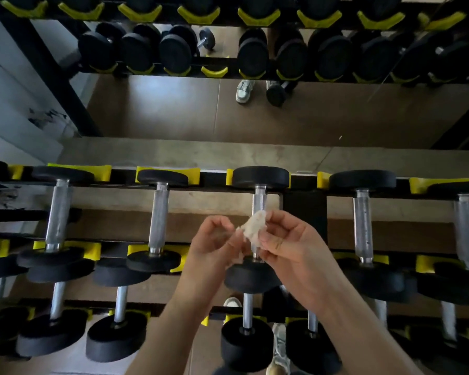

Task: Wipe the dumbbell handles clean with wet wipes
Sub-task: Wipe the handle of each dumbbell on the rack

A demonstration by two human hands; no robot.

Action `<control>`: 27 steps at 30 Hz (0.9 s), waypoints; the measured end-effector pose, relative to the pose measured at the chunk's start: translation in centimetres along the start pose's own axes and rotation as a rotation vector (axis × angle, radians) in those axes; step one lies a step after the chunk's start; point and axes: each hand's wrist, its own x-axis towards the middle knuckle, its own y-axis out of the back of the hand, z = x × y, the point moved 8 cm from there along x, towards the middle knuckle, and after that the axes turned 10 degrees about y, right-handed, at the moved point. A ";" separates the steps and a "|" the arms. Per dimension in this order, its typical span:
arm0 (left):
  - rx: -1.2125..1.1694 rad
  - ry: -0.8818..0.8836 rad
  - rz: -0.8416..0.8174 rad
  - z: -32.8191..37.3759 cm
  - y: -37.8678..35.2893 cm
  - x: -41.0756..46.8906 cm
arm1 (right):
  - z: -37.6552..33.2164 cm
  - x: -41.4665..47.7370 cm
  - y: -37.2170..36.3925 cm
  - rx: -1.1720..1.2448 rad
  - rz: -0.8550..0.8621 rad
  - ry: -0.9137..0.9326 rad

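Both hands hold a crumpled white wet wipe (252, 228) just above the middle dumbbell's silver handle (259, 200) on the top rack tier. My left hand (214, 243) pinches the wipe's left edge with curled fingers. My right hand (290, 242) grips its right side between thumb and fingers. The wipe and hands hide the lower half of that handle. Further dumbbells sit left (159, 215) and right (362, 226) on the same tier, each with black round heads.
The black rack with yellow cradles (168, 173) holds lower tiers of dumbbells (119, 307) below my arms. A mirror behind shows the reflected rack (255, 52), brown floor and shoes (244, 90). My shoe (280, 345) shows through the rack at the bottom.
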 end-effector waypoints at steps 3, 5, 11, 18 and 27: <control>0.221 -0.144 0.126 1.3 0.1 -0.2 | -0.2 0.5 0.8 -0.265 0.058 0.082; 0.189 -0.121 0.067 1.2 -0.6 -0.3 | -0.6 0.6 1.5 -0.452 0.121 0.142; 0.204 -0.106 0.077 0.2 -2.1 0.8 | 0.6 1.5 3.5 -0.439 0.065 0.008; 0.371 -0.217 0.210 -1.6 -2.1 4.2 | -0.7 3.2 4.9 -0.841 -0.050 0.237; 0.889 -0.423 0.389 -1.6 -1.7 5.4 | 0.1 7.9 6.4 -1.265 0.027 0.626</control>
